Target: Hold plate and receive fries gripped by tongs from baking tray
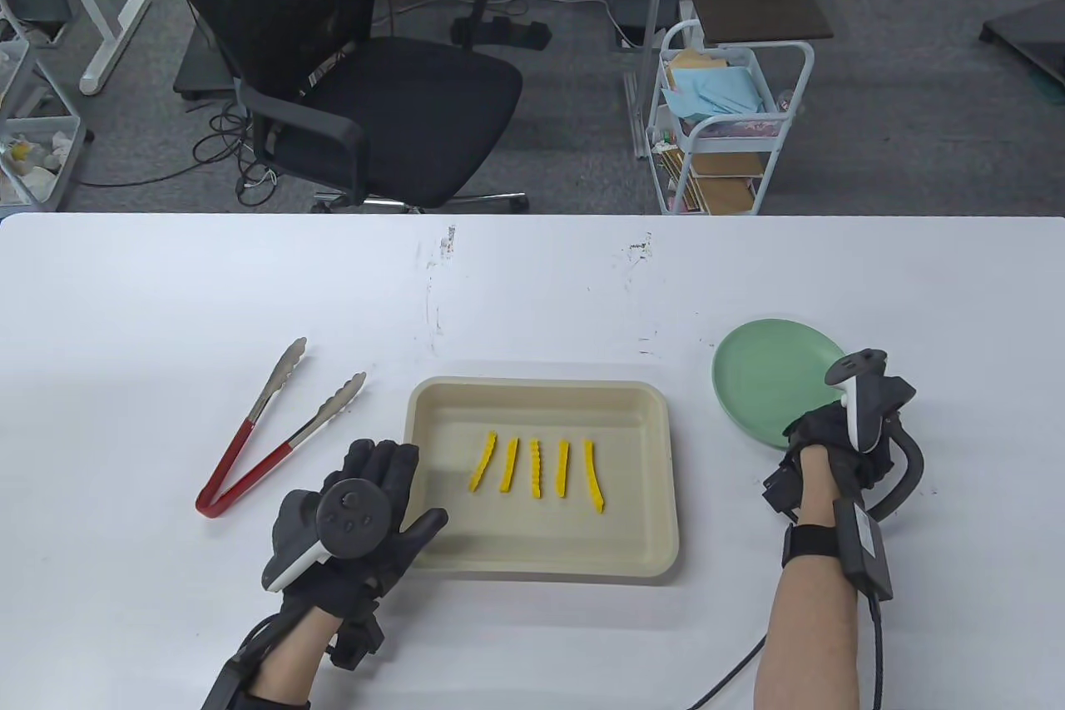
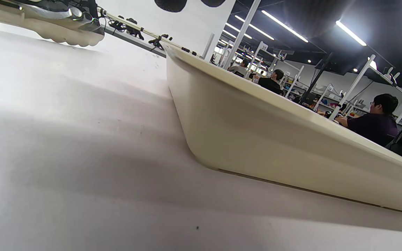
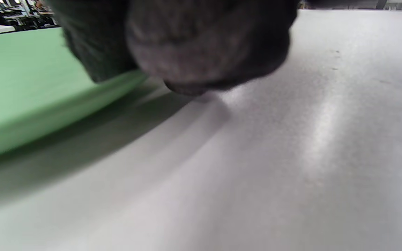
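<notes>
Several yellow crinkle fries (image 1: 537, 470) lie in a row in the cream baking tray (image 1: 632, 410). Red-handled metal tongs (image 1: 274, 427) lie on the table left of the tray. My left hand (image 1: 383, 485) rests flat and spread on the table between the tongs and the tray's left wall (image 2: 257, 139), holding nothing. The green plate (image 1: 770, 385) sits right of the tray. My right hand (image 1: 819, 431) is curled at its near right rim. In the right wrist view the gloved fingers (image 3: 204, 45) lie over the plate's rim (image 3: 19, 87).
The white table (image 1: 532, 285) extends well behind the tray. Beyond its far edge stand a black office chair (image 1: 349, 77) and a white trolley (image 1: 724, 127). The tongs' scalloped tip (image 2: 68, 17) shows at the top left of the left wrist view.
</notes>
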